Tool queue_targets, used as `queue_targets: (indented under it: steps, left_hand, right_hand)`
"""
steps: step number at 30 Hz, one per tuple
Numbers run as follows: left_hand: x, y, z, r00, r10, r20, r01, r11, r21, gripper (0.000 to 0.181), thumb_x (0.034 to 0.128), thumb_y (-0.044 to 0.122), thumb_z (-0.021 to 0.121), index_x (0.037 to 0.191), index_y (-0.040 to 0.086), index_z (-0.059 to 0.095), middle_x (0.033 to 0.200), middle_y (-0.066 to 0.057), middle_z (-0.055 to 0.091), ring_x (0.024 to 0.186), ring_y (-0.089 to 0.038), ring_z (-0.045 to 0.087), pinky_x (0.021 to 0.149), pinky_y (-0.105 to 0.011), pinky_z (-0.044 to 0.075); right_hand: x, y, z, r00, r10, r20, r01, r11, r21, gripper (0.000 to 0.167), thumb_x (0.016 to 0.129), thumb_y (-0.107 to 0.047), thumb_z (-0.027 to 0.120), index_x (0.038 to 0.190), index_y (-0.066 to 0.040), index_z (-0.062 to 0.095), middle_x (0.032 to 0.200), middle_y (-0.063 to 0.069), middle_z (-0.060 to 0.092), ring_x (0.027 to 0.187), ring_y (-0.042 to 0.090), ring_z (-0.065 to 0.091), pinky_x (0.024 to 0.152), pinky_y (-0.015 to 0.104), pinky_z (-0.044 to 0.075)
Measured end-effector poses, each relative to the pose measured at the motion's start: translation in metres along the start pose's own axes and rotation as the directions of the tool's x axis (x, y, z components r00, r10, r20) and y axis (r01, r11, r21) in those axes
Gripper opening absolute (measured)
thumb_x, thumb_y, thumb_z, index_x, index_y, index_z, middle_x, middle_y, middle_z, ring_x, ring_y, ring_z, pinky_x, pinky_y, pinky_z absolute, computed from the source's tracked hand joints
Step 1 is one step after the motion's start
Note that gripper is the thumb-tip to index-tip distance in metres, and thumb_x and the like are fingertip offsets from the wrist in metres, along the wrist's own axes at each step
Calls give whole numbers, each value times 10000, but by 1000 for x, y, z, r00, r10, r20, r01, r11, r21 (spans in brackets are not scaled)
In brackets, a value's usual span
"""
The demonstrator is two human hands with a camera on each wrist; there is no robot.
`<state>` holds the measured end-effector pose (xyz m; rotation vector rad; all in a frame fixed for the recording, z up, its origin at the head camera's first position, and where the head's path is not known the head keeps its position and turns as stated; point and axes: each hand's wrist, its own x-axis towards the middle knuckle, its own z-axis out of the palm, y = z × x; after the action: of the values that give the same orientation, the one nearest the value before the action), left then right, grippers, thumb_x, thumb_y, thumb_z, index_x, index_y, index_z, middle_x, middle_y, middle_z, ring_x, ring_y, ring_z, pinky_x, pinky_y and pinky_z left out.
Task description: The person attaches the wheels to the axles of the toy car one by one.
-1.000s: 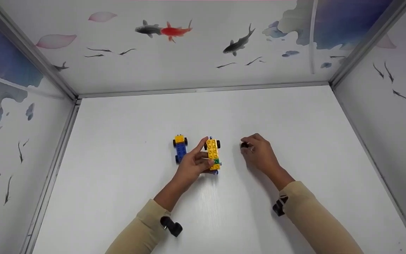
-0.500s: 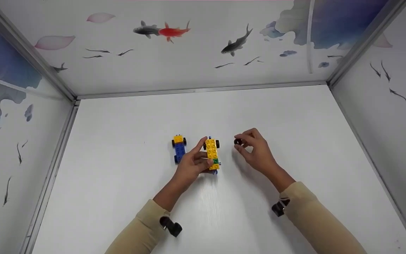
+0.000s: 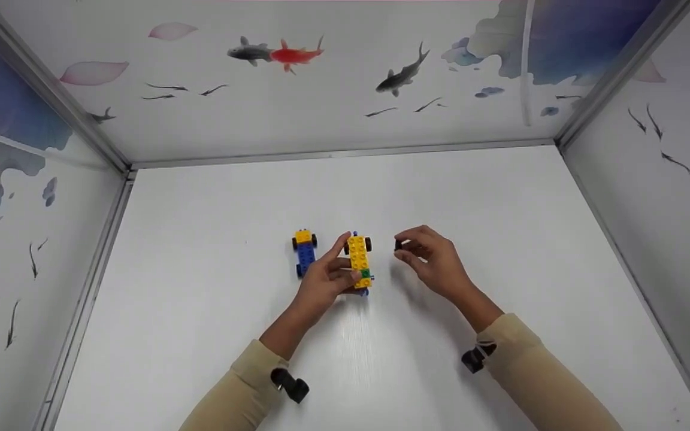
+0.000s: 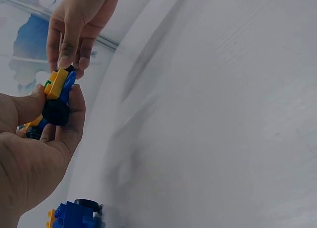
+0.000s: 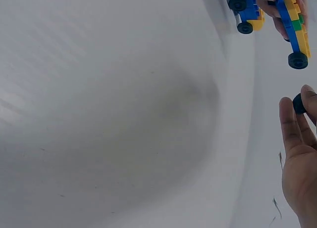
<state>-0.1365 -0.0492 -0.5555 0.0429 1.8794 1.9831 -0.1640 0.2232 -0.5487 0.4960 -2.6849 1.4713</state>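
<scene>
My left hand [image 3: 318, 287] grips a toy brick car [image 3: 358, 257], yellow and green on top with blue beneath, held above the table. Black wheels sit at its far end, and at its near end a bare blue axle stub sticks out to the right. A small gap to the right, my right hand [image 3: 438, 260] pinches a loose black wheel [image 3: 398, 245] between thumb and fingers. In the right wrist view the wheel [image 5: 298, 104] is apart from the car [image 5: 291, 22]. My left fingers hide part of the car's underside.
A second toy car [image 3: 305, 251], blue with a yellow end and black wheels, stands on the white table [image 3: 201, 269] just left of my left hand. Printed wall panels [image 3: 345, 102] with metal edging enclose the table at the back and sides.
My right hand has brought the wheel leftward, nearer the held car, and turned it from flat-on to edge-on. My left hand and its car have barely moved.
</scene>
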Motion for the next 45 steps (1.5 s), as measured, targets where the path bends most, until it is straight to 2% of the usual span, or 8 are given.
queue_targets:
  steps: [7,14,23,30,36,41,45]
  left_hand:
    - [0,0,1,1000,0,-3,0,1000,-4,853,1056,62,736,1694,501,378,1393,-141,707,1178,-234,769,994,-368,667]
    - [1,-3,0,1000,17,14,-17,1000,-10,855,1062,63,728,1713,470,354,1383,-155,705,1185,-236,769,997,-377,668]
    - [1,-4,2,1000,4,-18,-4,1000,-2,855,1061,57,727,1714,470,359,1411,-141,706,1192,-228,756,1005,-364,663]
    - [2,-3,2,999,11,-34,-11,1000,-22,845,1063,75,732,1704,490,370,1435,-142,688,1217,-229,740,1017,-369,660]
    - [3,-1,2,1000,18,-23,-20,998,-58,855,1063,68,730,1731,434,342,1425,-155,686,1212,-238,747,1003,-398,668]
    - [3,0,3,1000,24,-2,-24,995,-100,864,1062,51,724,1742,408,327,1422,-174,672,1220,-246,748,990,-442,674]
    - [3,1,4,1000,17,3,-16,993,-113,862,1064,52,722,1742,409,327,1435,-174,667,1225,-243,749,993,-445,674]
  right_hand:
    - [-2,-2,-1,999,5,43,-8,997,76,321,997,-77,808,1305,-160,771,1228,50,769,1165,229,802,972,259,652]
    - [-4,-6,-1,998,-6,66,-5,986,166,360,974,15,807,1319,-78,763,1256,115,773,1184,297,796,995,254,642]
    - [-7,-9,4,995,-31,99,14,985,172,353,961,-25,837,1286,-159,805,1222,57,787,1141,227,795,1005,281,644]
    - [-9,-12,7,992,-60,109,45,991,128,336,953,-54,854,1262,-184,832,1190,26,782,1084,186,791,1000,338,658]
    - [-13,-14,13,989,-70,133,56,992,111,323,958,-76,857,1266,-170,832,1172,17,793,1046,174,799,953,273,661]
    - [-15,-14,18,981,-98,164,71,984,163,312,965,-59,845,1271,-113,827,1172,43,801,1061,211,799,958,285,663]
    - [-16,-15,19,980,-100,169,69,981,181,319,966,-56,843,1276,-129,829,1168,44,803,1066,209,799,961,286,662]
